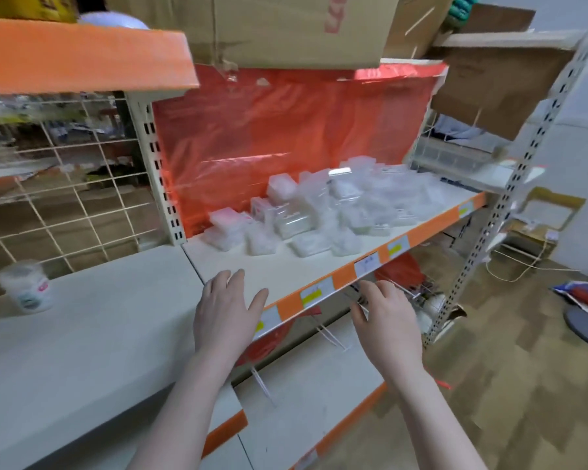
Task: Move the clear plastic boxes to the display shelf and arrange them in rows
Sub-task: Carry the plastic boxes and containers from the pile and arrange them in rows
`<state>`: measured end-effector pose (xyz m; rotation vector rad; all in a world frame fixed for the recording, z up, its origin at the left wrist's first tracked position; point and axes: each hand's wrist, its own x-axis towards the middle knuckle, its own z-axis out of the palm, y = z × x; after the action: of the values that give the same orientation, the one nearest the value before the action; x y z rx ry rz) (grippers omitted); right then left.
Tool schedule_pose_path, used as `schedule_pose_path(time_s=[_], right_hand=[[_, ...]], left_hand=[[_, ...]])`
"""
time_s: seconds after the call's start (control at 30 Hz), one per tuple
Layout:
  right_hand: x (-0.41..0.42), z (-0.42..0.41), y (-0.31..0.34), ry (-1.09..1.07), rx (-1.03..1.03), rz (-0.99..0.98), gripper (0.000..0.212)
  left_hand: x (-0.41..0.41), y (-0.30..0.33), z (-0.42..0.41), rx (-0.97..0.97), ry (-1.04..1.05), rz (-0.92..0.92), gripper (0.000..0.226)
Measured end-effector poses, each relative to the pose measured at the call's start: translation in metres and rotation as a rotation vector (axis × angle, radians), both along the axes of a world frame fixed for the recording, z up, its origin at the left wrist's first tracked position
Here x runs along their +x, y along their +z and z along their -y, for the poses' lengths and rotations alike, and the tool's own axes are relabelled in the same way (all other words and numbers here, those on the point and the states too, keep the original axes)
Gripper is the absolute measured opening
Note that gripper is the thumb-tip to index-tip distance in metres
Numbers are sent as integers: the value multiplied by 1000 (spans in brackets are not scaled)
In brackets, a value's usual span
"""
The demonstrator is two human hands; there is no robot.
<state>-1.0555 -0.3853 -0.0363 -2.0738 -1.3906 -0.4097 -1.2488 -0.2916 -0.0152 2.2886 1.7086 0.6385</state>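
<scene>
Your clear plastic boxes [323,206]: colourless, frosty-white where piled. Under them, your off-white display shelf board [286,273], front edge strip [425,228] orange, broken by white label tags with yellow-green patches. Behind, translucent red-orange plastic sheet [286,130], glossy streaks. Your cream perforated steel upright [158,171]: rows of dark slots. Cream wire grid panel [65,184], square mesh. White round plastic tub [26,286] to your left: red and teal label marks. Brown cardboard carton [286,25] above you, red print. Floor [523,385]: brown wood-grain blocks.

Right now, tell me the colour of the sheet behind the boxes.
Translucent red-orange sheet, hanging behind the clear boxes; the head view shows it.
</scene>
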Motion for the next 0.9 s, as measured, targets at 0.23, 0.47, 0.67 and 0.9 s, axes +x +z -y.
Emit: schedule_pose_path(time_s=[0.23,0.47,0.67,0.9], right_hand=[[31,-53,-6,113,-37,-33,26],[41,-118,-10,206,-126,-59,30],[60,-160,-4,350,-286,62,37],[74,-205,1,537,-483,143,55]], left_hand=[[25,-3,-29,1,72,-41,56],[32,-8,-85,10,109,-63,57],[40,-10,-110,0,113,-49,57],[46,-15,-116,-5,210,-25,57]])
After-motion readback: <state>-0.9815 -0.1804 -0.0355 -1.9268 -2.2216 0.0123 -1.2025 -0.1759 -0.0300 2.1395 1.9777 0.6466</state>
